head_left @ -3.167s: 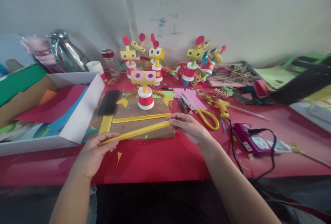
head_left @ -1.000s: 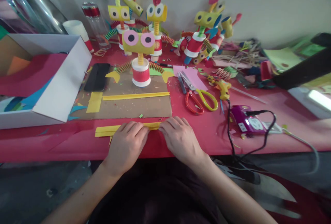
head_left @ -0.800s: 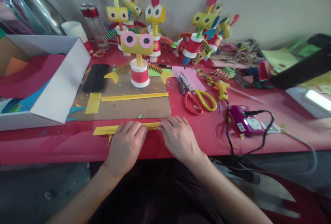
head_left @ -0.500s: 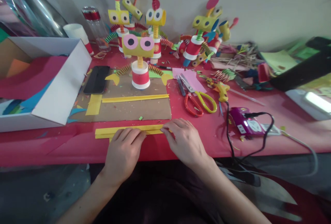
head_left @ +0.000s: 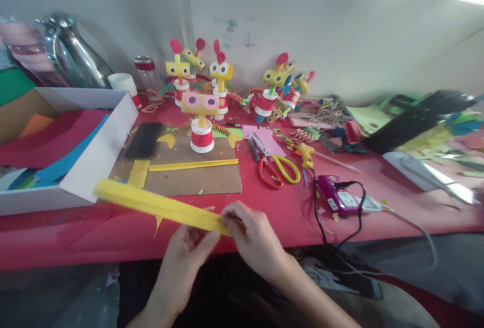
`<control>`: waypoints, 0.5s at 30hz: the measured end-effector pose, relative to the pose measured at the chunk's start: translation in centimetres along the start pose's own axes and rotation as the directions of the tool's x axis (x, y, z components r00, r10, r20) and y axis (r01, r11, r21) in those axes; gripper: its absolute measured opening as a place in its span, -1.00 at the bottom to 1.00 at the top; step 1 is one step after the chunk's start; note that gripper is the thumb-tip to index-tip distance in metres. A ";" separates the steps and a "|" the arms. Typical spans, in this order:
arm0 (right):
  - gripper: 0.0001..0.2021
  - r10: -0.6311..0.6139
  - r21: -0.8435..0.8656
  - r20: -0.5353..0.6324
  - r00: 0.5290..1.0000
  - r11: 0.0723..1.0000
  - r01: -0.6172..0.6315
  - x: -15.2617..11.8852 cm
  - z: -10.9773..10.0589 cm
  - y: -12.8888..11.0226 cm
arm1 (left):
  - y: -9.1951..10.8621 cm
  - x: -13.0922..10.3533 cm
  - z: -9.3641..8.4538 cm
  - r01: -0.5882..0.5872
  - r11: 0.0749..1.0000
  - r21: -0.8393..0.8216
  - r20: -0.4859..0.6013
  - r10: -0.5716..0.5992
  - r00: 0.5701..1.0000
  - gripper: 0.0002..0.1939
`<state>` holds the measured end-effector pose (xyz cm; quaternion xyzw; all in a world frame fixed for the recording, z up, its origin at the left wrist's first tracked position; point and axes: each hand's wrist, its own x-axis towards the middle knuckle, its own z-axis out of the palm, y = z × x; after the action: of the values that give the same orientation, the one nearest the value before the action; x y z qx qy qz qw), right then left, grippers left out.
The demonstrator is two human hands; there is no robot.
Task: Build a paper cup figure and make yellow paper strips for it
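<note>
1. Two hands are holding one long yellow strip [head_left: 151, 206] above the near part of the red table [head_left: 276, 212]; its free end is pointing left and blurring, so I cannot tell how neatly its fold is sitting.
2. The left hand [head_left: 186, 250] is gripping the strip near its right end, with the thumb on the near side.
3. The right hand [head_left: 252, 234] is pinching that same end, thumb against fingers.
4. Both grips are sitting close together, so most of the length is going unsupported — a quick swing could be bending it, and opposing twists could be creasing the part between the hands.
5. A second yellow strip [head_left: 193, 165] is lying on the cardboard [head_left: 189, 184], with a paper figure [head_left: 202, 136] standing behind it; a careless sweep could be shoving either, or catching the white box [head_left: 104, 159].
6. Scissors [head_left: 266, 153] and a glue gun [head_left: 304, 154] are resting at the right, and a black cord [head_left: 316, 217] is trailing near the right forearm — a wide elbow movement could be snagging it.
</note>
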<state>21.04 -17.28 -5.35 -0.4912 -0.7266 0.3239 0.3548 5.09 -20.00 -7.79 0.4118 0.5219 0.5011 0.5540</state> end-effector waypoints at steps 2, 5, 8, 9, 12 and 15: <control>-0.90 -0.003 0.039 0.004 1.000 0.999 0.002 -0.2 0.2 -0.6 | 0.8 1.1 0.4 0.117 0.968 -0.222 -0.093 -0.140 0.986 -0.65; -0.90 0.022 0.072 -0.046 0.999 0.997 -0.018 -0.5 0.0 -0.6 | 2.6 2.9 -0.5 0.129 0.925 -0.358 -0.174 -0.202 0.964 -0.70; -0.90 0.065 0.132 -0.090 0.994 0.990 -0.053 -1.0 -0.6 0.1 | 4.5 4.5 -2.8 0.080 0.880 -0.469 -0.229 -0.209 0.951 -0.80; -0.90 0.093 0.166 -0.098 0.991 0.983 -0.076 -1.2 -0.7 0.4 | 5.0 5.0 -3.6 0.044 0.864 -0.501 -0.230 -0.182 0.956 -0.83; -0.85 0.220 0.324 -0.099 0.970 0.929 -0.178 -1.7 -0.8 1.1 | 5.7 5.8 -5.7 -0.031 0.832 -0.554 -0.233 -0.120 0.965 -0.85; -0.81 0.269 0.490 -0.116 0.956 0.853 -0.181 -1.9 -0.2 1.4 | 5.7 6.1 -6.8 -0.023 0.786 -0.617 -0.196 -0.125 0.973 -0.85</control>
<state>22.43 -18.65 -6.76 -0.4987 -0.5272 0.4853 0.4878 -2.68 -13.53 -3.97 0.1348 0.4007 0.6718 0.6082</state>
